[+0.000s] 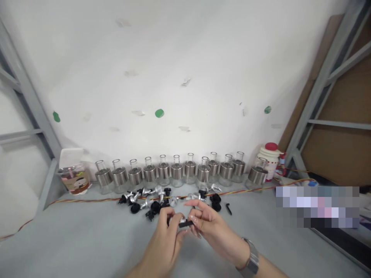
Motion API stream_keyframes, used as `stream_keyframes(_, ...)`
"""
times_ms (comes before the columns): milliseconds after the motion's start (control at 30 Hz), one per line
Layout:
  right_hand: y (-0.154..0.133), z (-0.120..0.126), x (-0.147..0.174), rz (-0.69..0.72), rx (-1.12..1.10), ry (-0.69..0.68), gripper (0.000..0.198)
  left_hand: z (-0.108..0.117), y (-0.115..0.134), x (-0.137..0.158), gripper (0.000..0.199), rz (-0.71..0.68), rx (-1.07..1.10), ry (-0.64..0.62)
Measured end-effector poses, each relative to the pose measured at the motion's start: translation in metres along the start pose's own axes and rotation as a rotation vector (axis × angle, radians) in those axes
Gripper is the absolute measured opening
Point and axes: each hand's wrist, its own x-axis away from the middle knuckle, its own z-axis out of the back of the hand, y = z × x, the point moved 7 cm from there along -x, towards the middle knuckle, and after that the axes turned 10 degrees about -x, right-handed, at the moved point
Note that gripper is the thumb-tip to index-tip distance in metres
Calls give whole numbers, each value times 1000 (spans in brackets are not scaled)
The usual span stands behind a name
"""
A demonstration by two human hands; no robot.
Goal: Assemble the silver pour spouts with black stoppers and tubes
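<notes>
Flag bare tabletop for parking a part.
Bare tabletop: left of the left hand, nearer than the red-yellow wire; also right of the black hooked piece, between metal wristband and wire. Crowded: loose fittings beyond left hand and right hand, then glass bottles.

Matt plastic piece [185, 224], glass bottles [177, 180]; satiny metal bands [190, 169]

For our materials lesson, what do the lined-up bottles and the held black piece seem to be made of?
Bottles: probably clear, glossy glass, transparent at neck and base; their bands look like brushed metal, given the grey, streaky sheen. Black piece: perhaps matte plastic, being dull and evenly dark.
</notes>
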Motion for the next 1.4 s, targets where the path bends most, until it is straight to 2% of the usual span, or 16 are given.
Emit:
stream_keyframes(233, 2, 0, 0, 15, 0, 33, 30, 2, -4, 1, 26, -18, -174, 95)
stream_keyframes(500, -4, -3, 1, 158, 101, -86, 20, 13, 8, 4, 27, -109, -238, 189)
stream_keyframes(700, -6, -6, 2, 178, 90, -104, 27, 10, 15, 6, 21, -167, -277, 170)
stream_keyframes(900, -4, -5, 2, 176, 167, -78, 28, 8, 15, 6, 24, -142, -200, 89)
stream_keyframes(967, -5, -6, 5, 190, 272, -51, 23, 9, 15, 5, 23, -128, -158, 62)
stream_keyframes(1133, -19, -13, 20, 308, 726, 31, 3, 10, 17, 2, 20, -117, -55, 34)
stream_keyframes(1267, -27, -20, 24, 397, 1033, -39, 25, 15, 12, 1, 22, -91, -62, 114)
stream_keyframes(1400, -26, -24, 22, 439, 1164, -135, 23, 17, 9, 2, 25, -103, -142, 151)
